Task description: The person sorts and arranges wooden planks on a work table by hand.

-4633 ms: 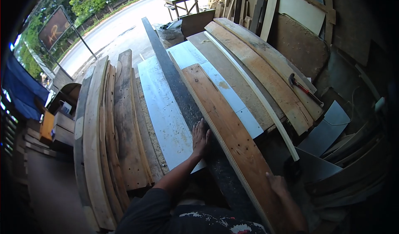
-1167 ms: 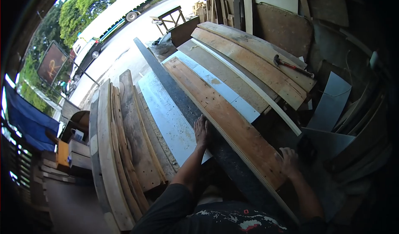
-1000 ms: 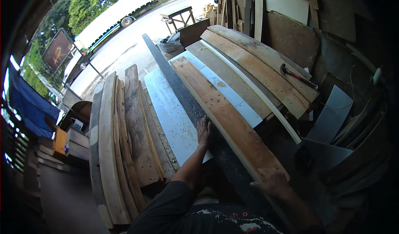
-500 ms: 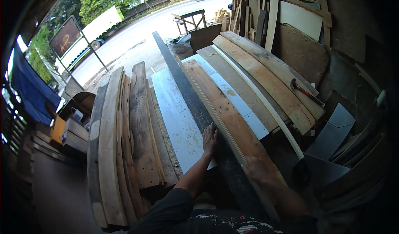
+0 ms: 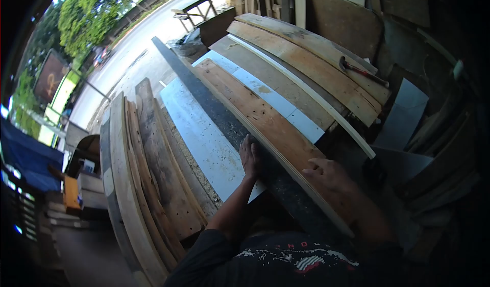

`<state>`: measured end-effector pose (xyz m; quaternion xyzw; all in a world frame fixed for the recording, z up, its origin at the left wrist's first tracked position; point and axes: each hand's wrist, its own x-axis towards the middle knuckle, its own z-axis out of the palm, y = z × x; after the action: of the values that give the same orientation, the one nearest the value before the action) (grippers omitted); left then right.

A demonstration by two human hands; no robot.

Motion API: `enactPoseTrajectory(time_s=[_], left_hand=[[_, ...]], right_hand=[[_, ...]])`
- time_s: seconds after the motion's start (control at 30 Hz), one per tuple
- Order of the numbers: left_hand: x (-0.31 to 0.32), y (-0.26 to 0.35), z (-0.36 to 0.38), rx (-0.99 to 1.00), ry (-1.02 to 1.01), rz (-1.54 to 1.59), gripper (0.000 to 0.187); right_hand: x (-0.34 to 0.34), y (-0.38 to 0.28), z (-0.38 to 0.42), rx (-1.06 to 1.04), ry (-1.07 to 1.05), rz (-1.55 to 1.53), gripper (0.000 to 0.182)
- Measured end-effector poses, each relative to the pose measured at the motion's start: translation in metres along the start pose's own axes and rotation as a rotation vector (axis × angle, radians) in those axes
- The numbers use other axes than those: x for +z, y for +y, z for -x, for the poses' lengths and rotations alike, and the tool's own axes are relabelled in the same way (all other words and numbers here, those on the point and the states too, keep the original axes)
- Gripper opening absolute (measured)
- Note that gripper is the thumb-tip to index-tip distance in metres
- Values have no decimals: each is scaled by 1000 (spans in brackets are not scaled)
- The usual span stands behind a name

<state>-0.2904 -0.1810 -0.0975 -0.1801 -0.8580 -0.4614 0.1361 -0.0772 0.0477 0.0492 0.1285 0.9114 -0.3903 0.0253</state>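
Reddish-brown wooden plank w/ dark nail holes [image 5: 258, 111] lies just R of a long, narrow, blackish board [image 5: 205, 98]; both have their long axis running from far L down to near R. Rel. to the hands: plank is R of the L hand [image 5: 249, 157] & beneath the R hand [image 5: 332, 177], the nearer one, which is over the plank's near half toward its R side. L fingers straight, close tog., laid on the blackish board beside the plank's pale layered edge [image 5: 293, 172]; no grip seen. R fingers bent, slightly apart, pointing L across the plank; can't tell if they press it or hover. Bluish-white flat panel [image 5: 196, 134] is L of the blackish board; red-handled claw hammer [image 5: 363, 72] is farther R, well apart from both hands.

Vs. half a sec. ago: R hand was lower, by the plank's layered edge; now it's farther up, toward the R side. L hand's on the same board.
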Motion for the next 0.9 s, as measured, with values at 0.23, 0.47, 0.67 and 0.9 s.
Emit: enactPoseTrajectory(time_s=[0.23, 0.47, 0.67, 0.9], left_hand=[[-45, 82, -84, 254, -51, 192, 40], [-2, 133, -152, 359, -1275, -591, 56], [21, 107, -156, 281, -1526, -780, 82], [13, 126, -164, 310, -1597, -742, 87]], right_hand=[[-46, 171, 135, 576, 303, 394, 48], [-23, 138, 137, 822, 47, -251, 33], [-20, 152, 135, 887, -62, -221, 29], [-6, 164, 143, 850, 67, -354, 30]])
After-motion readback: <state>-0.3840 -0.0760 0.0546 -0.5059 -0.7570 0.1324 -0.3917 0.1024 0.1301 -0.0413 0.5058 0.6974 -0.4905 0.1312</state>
